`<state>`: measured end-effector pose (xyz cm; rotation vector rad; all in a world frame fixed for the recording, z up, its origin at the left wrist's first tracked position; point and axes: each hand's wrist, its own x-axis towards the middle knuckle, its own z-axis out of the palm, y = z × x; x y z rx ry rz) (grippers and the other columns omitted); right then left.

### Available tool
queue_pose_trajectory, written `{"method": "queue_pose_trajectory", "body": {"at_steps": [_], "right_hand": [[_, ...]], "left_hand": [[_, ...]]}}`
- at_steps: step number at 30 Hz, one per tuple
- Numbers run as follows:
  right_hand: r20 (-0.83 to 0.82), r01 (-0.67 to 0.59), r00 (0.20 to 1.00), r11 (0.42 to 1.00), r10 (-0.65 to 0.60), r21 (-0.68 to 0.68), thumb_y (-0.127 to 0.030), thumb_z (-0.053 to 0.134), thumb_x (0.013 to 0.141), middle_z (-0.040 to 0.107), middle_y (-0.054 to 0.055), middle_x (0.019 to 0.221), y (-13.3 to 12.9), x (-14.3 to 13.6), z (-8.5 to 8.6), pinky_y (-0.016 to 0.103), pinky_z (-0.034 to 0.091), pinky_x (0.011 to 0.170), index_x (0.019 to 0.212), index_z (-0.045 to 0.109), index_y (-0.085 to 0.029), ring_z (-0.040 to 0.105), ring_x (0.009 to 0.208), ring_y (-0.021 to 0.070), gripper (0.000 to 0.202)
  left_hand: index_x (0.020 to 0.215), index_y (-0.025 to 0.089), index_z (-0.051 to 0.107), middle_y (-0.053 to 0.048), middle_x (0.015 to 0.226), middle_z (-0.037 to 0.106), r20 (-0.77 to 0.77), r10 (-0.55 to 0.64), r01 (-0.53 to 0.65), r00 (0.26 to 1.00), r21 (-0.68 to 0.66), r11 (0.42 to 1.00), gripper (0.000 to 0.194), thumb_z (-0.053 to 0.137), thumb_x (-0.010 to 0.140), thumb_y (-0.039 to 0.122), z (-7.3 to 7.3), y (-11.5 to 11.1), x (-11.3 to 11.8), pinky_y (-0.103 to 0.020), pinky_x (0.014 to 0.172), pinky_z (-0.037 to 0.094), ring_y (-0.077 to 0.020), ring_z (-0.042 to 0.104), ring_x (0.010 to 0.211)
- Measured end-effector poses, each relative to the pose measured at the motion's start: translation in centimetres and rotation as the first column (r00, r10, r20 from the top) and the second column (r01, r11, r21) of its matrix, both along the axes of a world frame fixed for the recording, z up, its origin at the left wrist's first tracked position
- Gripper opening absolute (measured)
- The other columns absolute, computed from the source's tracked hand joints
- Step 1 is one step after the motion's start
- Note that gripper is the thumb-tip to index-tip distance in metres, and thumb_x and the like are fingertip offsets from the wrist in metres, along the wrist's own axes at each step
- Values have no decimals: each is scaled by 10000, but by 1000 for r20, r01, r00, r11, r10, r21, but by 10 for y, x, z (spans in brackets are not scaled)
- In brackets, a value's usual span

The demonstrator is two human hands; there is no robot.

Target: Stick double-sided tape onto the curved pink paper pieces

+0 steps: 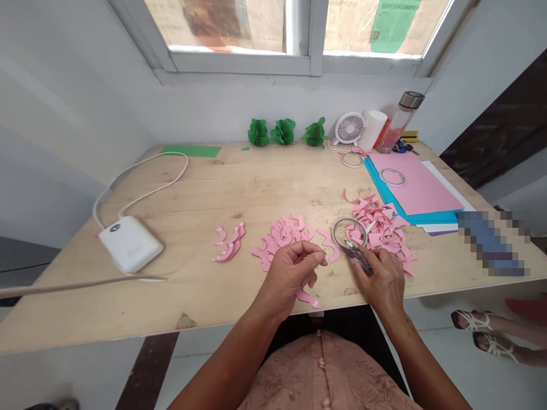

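Note:
My left hand (pixel 296 270) is closed over the near edge of the table, thumb and forefinger pinched together. A wavy pink paper strip (pixel 308 298) with a white patch at its end comes out from under its curled fingers. Whatever sits in the pinch itself is too small to make out. My right hand (pixel 383 278) is wrapped round small dark snips (pixel 360 257), their tips pointing left toward a roll of tape (pixel 334 232). Another curved strip (pixel 329 246) lies between the hands. A heap of wavy pink strips (pixel 280 236) lies just beyond my left hand.
Pink paper scraps (pixel 378 219) are piled beyond my right hand. A smaller group of strips (pixel 231 244) lies left. A white power bank (pixel 130 244) with a cable sits far left. Paper sheets (pixel 427 182), a fan (pixel 349 128) and a bottle (pixel 397 122) stand right.

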<state>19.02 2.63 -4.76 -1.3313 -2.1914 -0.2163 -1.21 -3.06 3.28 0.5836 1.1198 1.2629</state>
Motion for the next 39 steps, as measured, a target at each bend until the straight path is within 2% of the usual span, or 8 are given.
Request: {"method": "queue_pose_trajectory", "body": {"at_steps": [8, 11, 13, 18, 21, 25, 31, 39], "right_hand": [[33, 11, 999, 1000, -10, -26, -355, 570, 830, 593, 89, 809, 1, 1, 0, 362, 389, 688, 1060, 661, -165, 516, 787, 246, 311], [-81, -27, 996, 999, 24, -39, -326, 564, 836, 609, 90, 829, -2, -2, 10, 376, 413, 708, 1043, 656, -173, 540, 811, 250, 273], [-224, -94, 972, 993, 75, -71, -289, 545, 853, 623, 84, 854, -8, -6, 24, 384, 432, 735, 1000, 648, -190, 559, 834, 243, 204], [-555, -351, 822, 882, 128, -316, -255, 542, 862, 645, 43, 839, -27, -27, 66, 321, 467, 716, 882, 635, -213, 598, 817, 194, 103], [-660, -459, 742, 805, 114, -377, -269, 557, 847, 643, 37, 823, -32, -39, 77, 306, 474, 702, 867, 638, -213, 602, 804, 187, 100], [-711, -497, 702, 749, 51, -437, -283, 584, 818, 619, 29, 777, -32, -47, 80, 295, 457, 661, 824, 639, -211, 568, 762, 180, 91], [-716, -492, 698, 719, -12, -491, -254, 594, 802, 576, 9, 718, -32, -52, 81, 302, 404, 680, 748, 607, -206, 517, 728, 170, 74], [-726, -507, 688, 702, -22, -501, -198, 560, 804, 534, -10, 672, -31, -55, 81, 294, 370, 662, 687, 557, -203, 486, 679, 153, 117]], "left_hand": [[686, 140, 612, 19, 631, 600, 27, 9, -9, 1000, 3, 1000, 178, 710, 660, 287, 1, -1, 3, -205, 420, 317, -12, 296, 385], [684, 139, 614, 22, 633, 596, 27, 7, -7, 1000, 6, 1000, 166, 708, 668, 275, 1, -2, 3, -200, 419, 315, -10, 300, 389], [682, 139, 617, 22, 636, 594, 7, 6, -6, 1000, 9, 1000, 162, 708, 672, 273, 0, -2, 4, -200, 419, 317, -13, 310, 394], [666, 146, 622, 25, 622, 574, -66, 1, 1, 998, 30, 1000, 153, 702, 682, 276, -1, -5, 5, -198, 435, 339, -36, 380, 430], [673, 148, 623, 21, 626, 573, -92, -15, 19, 996, 49, 999, 159, 692, 699, 288, 0, -7, 6, -194, 437, 339, -42, 398, 441], [662, 148, 614, 31, 601, 549, -97, -15, 21, 995, 57, 998, 168, 683, 712, 293, 4, -9, 6, -186, 433, 331, -42, 393, 441], [652, 142, 612, 38, 579, 524, -79, -22, 26, 997, 53, 998, 171, 691, 704, 284, 7, -9, 7, -182, 425, 319, -40, 385, 440], [656, 143, 627, 27, 610, 551, -69, -19, 24, 997, 71, 997, 172, 702, 690, 294, 6, -10, 7, -182, 428, 324, -41, 398, 453]]}}
